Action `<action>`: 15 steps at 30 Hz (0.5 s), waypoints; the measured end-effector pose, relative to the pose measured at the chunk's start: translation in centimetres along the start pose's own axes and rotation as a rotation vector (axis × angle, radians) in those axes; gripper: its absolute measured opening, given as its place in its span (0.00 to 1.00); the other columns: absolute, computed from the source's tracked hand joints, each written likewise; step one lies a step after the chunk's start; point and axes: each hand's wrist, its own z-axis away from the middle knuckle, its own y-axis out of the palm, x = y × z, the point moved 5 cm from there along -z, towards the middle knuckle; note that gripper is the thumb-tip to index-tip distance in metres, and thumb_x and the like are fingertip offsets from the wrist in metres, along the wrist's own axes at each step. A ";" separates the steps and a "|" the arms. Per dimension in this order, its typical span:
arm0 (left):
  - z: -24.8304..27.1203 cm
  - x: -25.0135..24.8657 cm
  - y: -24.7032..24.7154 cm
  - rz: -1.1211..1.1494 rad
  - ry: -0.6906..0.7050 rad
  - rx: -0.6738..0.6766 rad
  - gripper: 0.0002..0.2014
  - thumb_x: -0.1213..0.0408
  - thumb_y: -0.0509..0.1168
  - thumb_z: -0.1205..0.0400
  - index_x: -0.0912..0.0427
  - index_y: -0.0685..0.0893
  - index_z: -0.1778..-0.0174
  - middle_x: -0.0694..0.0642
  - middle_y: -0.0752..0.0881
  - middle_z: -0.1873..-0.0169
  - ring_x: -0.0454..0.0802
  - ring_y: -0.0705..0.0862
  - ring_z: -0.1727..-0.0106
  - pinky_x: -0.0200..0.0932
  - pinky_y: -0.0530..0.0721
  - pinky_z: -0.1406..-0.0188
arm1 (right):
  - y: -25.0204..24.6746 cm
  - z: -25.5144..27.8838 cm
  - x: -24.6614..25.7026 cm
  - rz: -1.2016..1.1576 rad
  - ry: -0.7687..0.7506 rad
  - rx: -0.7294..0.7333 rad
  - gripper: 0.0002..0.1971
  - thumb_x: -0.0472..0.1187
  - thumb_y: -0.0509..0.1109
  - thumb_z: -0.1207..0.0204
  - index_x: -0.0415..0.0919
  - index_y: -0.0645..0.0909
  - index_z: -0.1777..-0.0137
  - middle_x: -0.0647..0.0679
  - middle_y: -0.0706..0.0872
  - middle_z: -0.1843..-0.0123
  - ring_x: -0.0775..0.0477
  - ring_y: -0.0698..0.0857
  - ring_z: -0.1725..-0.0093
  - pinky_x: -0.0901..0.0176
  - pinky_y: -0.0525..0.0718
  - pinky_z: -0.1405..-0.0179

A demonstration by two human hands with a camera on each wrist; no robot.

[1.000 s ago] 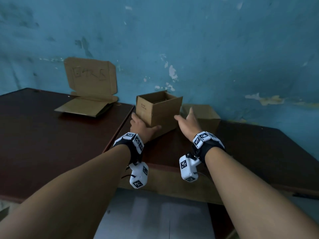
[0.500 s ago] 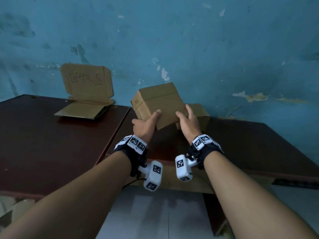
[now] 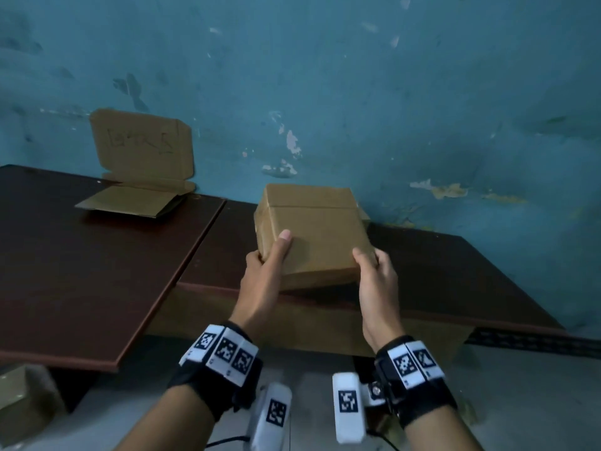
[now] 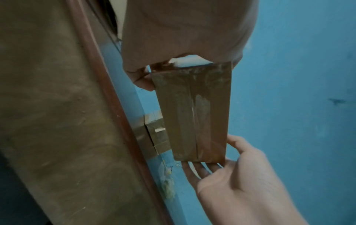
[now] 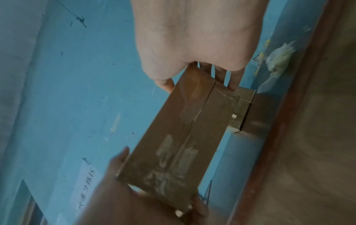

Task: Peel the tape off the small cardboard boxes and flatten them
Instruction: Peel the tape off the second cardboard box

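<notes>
Gripping cardboard box [image 3: 312, 229] btwn both hands, left hand [image 3: 263, 281] & right hand [image 3: 377, 281] fingers curled round its sides.

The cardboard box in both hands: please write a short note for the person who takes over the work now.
Left hand grips the cardboard box at its left near corner, thumb on top. Right hand grips the right near corner.
The box is lifted above the dark table, in front of a second box at the wall.
Done: one flattened box lies at far left.
Left: peel the tape along the seam, then flatten the box.
</notes>
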 end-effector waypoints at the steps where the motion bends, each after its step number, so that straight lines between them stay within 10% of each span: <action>1: 0.7 -0.1 0.3 -0.020 0.025 -0.008 0.53 0.15 0.68 0.35 0.48 0.72 0.22 0.49 0.86 0.33 0.53 0.86 0.32 0.61 0.83 0.26 | -0.2 0.1 -0.8 -0.004 0.028 -0.020 0.13 0.48 0.69 0.10 0.46 0.84 0.29 0.52 0.90 0.36 0.50 0.88 0.35 0.50 0.85 0.32; 9: 3.0 -2.7 0.1 -0.082 0.197 0.098 0.52 0.26 0.80 0.34 0.47 0.64 0.22 0.42 0.83 0.34 0.39 0.86 0.36 0.38 0.86 0.44 | 0.3 0.0 -3.1 -0.086 0.129 0.015 0.11 0.47 0.66 0.08 0.51 0.84 0.31 0.52 0.92 0.36 0.49 0.89 0.34 0.37 0.84 0.24; 15: 3.0 -2.7 0.1 -0.390 0.378 -0.015 0.59 0.26 0.83 0.38 0.47 0.63 0.17 0.45 0.81 0.26 0.46 0.82 0.26 0.55 0.86 0.26 | 1.3 0.4 -2.4 0.197 -0.173 0.033 0.21 0.47 0.72 0.11 0.52 0.78 0.20 0.52 0.83 0.28 0.54 0.83 0.30 0.64 0.81 0.32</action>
